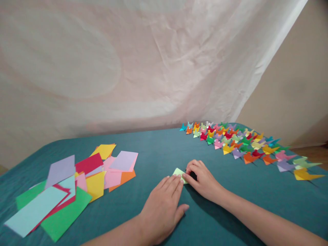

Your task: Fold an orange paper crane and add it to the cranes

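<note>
A small light green folded paper (178, 172) lies on the teal tablecloth (153, 150) near the front middle. My left hand (162, 208) rests flat on the cloth with its fingers stretched out, the fingertips touching the paper's near edge. My right hand (202, 179) is curled over the paper's right side, its fingers pressed together on the fold. Most of the paper is hidden under both hands.
A loose pile of coloured paper sheets (74, 184) spreads over the left of the table. Several rows of small folded paper birds (243, 143) in many colours run along the right side. A wrinkled white sheet (128, 61) hangs behind the table.
</note>
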Tool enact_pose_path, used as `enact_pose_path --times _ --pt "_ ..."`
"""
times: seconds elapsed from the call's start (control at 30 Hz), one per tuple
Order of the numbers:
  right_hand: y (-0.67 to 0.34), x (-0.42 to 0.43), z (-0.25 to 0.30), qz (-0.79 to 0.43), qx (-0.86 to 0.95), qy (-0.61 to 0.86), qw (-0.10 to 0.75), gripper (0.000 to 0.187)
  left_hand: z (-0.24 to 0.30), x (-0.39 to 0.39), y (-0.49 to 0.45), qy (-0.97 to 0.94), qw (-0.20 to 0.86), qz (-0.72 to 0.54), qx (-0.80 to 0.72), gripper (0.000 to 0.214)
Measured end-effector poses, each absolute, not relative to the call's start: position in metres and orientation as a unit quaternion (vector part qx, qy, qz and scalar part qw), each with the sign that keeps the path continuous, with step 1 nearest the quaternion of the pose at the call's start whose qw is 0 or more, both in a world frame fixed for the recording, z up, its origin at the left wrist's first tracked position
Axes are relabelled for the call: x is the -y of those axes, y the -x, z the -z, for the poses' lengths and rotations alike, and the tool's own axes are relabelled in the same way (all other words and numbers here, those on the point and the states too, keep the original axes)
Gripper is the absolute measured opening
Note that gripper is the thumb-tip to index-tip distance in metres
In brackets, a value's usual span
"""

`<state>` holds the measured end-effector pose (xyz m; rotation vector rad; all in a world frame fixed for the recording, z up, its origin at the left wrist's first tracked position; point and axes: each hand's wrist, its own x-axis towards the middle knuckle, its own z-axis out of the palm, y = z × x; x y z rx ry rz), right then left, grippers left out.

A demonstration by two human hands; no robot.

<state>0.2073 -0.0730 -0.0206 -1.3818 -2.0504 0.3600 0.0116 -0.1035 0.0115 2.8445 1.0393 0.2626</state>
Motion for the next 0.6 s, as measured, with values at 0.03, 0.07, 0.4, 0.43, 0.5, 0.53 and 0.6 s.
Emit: enact_pose_path --times 0.03,0.07,0.4,0.43,0.5,0.53,0.6 --pt "-0.207 0.073 0.020 -0.134 0.778 0.526 0.315 0.013 -0.011 0.103 -0.011 -0.935 0.054 -0.083 -0.340 0.054" --pt "-0.207 0.073 0.020 -0.132 0.778 0.528 0.315 0.013 -0.011 0.102 -0.011 -0.935 0.057 -0.083 -0.340 0.056" --pt "-0.211 0.072 0.021 -0.148 0.774 0.516 0.335 0.009 -0.009 0.103 -0.011 -0.932 0.073 -0.065 -0.350 0.061" --pt "-0.212 0.073 0.021 -0.157 0.776 0.506 0.342 0.009 -0.008 0.103 -0.011 -0.931 0.074 -0.066 -0.352 0.061" --pt "-0.214 0.076 0.019 -0.170 0.783 0.483 0.353 0.012 -0.008 0.103 -0.011 -0.929 0.075 -0.073 -0.355 0.061" --pt "-0.215 0.079 0.019 -0.172 0.789 0.472 0.353 0.015 -0.007 0.103 -0.010 -0.928 0.077 -0.074 -0.356 0.061" --pt "-0.214 0.084 0.017 -0.162 0.808 0.452 0.342 0.019 -0.006 0.103 -0.010 -0.928 0.080 -0.075 -0.355 0.061"
